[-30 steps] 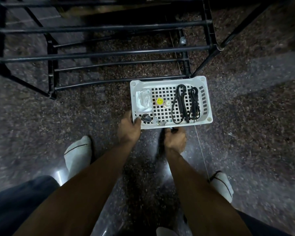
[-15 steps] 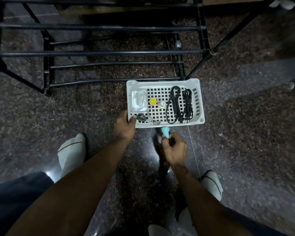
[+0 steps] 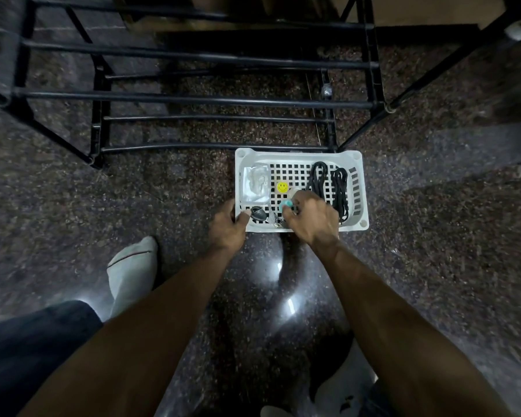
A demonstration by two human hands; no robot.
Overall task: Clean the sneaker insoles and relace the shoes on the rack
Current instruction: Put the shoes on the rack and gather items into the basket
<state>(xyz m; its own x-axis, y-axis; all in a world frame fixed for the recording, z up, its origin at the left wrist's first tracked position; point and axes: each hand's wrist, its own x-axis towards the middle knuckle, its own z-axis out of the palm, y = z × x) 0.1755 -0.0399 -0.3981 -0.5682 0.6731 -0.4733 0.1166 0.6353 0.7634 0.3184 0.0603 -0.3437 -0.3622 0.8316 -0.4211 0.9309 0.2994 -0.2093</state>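
A white perforated basket point(image 3: 298, 155) sits on the dark speckled floor in front of a black metal shoe rack point(image 3: 193, 99). My left hand point(image 3: 227, 225) grips the basket's near left corner, thumb over the rim. Over the basket's near middle, my right hand point(image 3: 312, 219) pinches a small teal object point(image 3: 285, 204). Two bundles of black shoelaces point(image 3: 328, 185) lie in the right half. A clear plastic packet point(image 3: 255, 185), a yellow smiley badge point(image 3: 282, 187) and a dark round item point(image 3: 257, 213) lie in the left half. No shoes show on the rack.
My feet in white socks rest on the floor at the left point(image 3: 134, 266) and near the bottom edge point(image 3: 340, 392). A bright light glare point(image 3: 289, 305) reflects off the polished floor between my arms. A second black frame leg point(image 3: 433, 67) slants at the upper right.
My right hand has risen from the floor in front of the basket and now hovers over the basket's inside, holding the teal object. My left hand keeps its grip on the corner.
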